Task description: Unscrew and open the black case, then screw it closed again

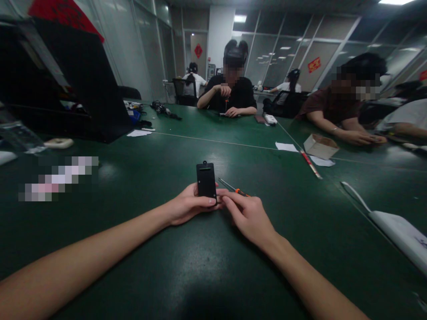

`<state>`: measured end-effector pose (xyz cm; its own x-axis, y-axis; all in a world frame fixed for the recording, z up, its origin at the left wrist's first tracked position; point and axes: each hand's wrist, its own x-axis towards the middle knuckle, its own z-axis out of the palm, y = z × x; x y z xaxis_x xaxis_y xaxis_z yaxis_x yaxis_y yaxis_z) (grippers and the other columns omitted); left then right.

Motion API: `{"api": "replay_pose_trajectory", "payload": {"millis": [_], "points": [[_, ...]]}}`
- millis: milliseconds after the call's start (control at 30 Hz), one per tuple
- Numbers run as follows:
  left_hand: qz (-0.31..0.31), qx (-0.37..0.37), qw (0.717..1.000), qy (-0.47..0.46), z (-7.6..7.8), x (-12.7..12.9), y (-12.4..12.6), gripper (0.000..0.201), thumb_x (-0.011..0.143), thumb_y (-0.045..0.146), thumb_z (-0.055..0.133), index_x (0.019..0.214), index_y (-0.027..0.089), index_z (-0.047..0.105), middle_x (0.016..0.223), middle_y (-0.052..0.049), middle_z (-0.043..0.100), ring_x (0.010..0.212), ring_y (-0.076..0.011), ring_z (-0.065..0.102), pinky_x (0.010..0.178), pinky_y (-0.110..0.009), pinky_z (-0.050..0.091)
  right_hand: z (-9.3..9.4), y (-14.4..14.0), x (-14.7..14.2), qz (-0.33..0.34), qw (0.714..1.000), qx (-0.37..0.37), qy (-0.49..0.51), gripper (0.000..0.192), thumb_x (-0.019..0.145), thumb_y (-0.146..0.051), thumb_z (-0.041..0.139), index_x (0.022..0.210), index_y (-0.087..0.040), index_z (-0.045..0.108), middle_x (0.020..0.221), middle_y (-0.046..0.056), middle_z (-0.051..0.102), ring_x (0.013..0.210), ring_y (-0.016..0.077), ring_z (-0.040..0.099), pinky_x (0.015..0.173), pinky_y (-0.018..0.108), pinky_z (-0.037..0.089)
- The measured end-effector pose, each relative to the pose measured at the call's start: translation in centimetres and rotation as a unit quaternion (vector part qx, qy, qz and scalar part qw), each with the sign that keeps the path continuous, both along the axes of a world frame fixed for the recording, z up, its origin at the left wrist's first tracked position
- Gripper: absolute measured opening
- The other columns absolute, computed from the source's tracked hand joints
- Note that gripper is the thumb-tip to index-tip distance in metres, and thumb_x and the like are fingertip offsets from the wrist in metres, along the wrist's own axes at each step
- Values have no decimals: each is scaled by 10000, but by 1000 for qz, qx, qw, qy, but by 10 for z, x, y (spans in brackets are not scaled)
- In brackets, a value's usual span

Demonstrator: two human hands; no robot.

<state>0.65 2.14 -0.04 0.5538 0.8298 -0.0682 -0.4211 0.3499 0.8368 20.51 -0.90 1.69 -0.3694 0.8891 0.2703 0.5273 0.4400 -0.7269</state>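
Observation:
A small black rectangular device (pixel 207 181) stands tilted upward in my left hand (pixel 190 205), with the thumb across its lower front and the fingers behind it. It has a little loop at its top, a slot near the upper end and small screw-like dots on its face. Close by its lower right corner, the thumb and forefinger of my right hand (pixel 248 213) are pinched together beside the left fingertips. Whatever they hold is too small to make out. Just behind the right hand lies a screwdriver (pixel 237 190) with an orange and black handle, partly hidden by that hand.
Green table (pixel 167 169) all around. On the right are a white power strip (pixel 400 229), an open box (pixel 320 146), papers (pixel 287 146) and a red-and-white strip (pixel 311 164). A large black case or screen (pixel 76 80) stands left. Co-workers (pixel 230 95) sit across the table.

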Motion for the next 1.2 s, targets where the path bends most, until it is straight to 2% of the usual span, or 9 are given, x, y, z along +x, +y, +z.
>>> {"api": "replay_pose_trajectory", "payload": {"millis": [67, 100, 167, 200, 267, 333, 533, 900, 1200], "points": [[20, -3, 1000, 4, 2, -2, 4, 464, 721, 141, 782, 1138, 156, 580, 1158, -133, 694, 992, -230, 695, 929, -382, 514, 4, 5, 17, -44, 979, 151, -127, 292, 978, -327, 471, 934, -182, 721, 861, 83, 735, 784, 228, 689, 752, 342, 503], [32, 1, 999, 14, 2, -3, 7, 448, 727, 163, 778, 1126, 149, 574, 1122, -132, 700, 924, -216, 704, 875, -366, 533, 5, 9, 24, -80, 963, 183, -181, 253, 960, -335, 520, 983, -173, 714, 919, 100, 730, 857, 257, 677, 778, 361, 498], [67, 20, 997, 33, 3, -7, 13, 436, 709, 167, 787, 1084, 151, 565, 1000, -81, 702, 762, -154, 682, 744, -305, 542, 2, 16, 35, -124, 939, 190, -259, 293, 903, -349, 623, 1114, -153, 678, 1021, 134, 702, 945, 299, 649, 788, 383, 500], [89, 32, 995, 39, 3, -10, 16, 453, 684, 143, 798, 1066, 164, 556, 937, -38, 683, 708, -121, 652, 688, -264, 525, 0, 20, 38, -127, 937, 168, -278, 276, 899, -327, 628, 1108, -153, 678, 1008, 130, 694, 925, 291, 650, 769, 374, 505], [112, 57, 990, 58, 3, -14, 23, 493, 648, 102, 811, 1045, 189, 532, 879, 11, 639, 679, -92, 613, 625, -217, 487, -5, 24, 38, -123, 949, 124, -263, 196, 928, -277, 578, 1035, -164, 696, 951, 103, 687, 866, 255, 657, 746, 348, 510], [123, 71, 987, 77, 1, -18, 28, 495, 635, 91, 814, 1013, 198, 514, 865, 26, 609, 681, -87, 595, 602, -203, 468, -7, 23, 33, -116, 964, 118, -207, 187, 945, -251, 537, 984, -163, 697, 909, 84, 679, 834, 230, 657, 746, 332, 509], [186, 85, 973, 105, -3, -21, 38, 470, 629, 113, 804, 971, 190, 491, 862, 22, 585, 699, -96, 575, 612, -216, 469, -4, 5, 11, -57, 977, 196, -57, 155, 904, -231, 581, 1001, -143, 663, 915, 78, 699, 816, 202, 670, 773, 301, 510], [191, 139, 961, 147, -7, -21, 37, 431, 633, 157, 802, 959, 167, 521, 878, 6, 599, 674, -104, 556, 595, -232, 432, -4, 2, 9, -52, 983, 170, -55, 190, 913, -241, 571, 1057, -174, 675, 1020, 90, 744, 897, 227, 707, 840, 347, 543], [238, 190, 934, 186, -8, -19, 37, 412, 650, 205, 788, 961, 165, 521, 832, 11, 586, 685, -126, 541, 611, -248, 423, -2, 0, 10, -48, 980, 166, -96, 241, 928, -232, 561, 1142, -171, 655, 1072, 95, 725, 939, 233, 689, 866, 356, 531]]}}
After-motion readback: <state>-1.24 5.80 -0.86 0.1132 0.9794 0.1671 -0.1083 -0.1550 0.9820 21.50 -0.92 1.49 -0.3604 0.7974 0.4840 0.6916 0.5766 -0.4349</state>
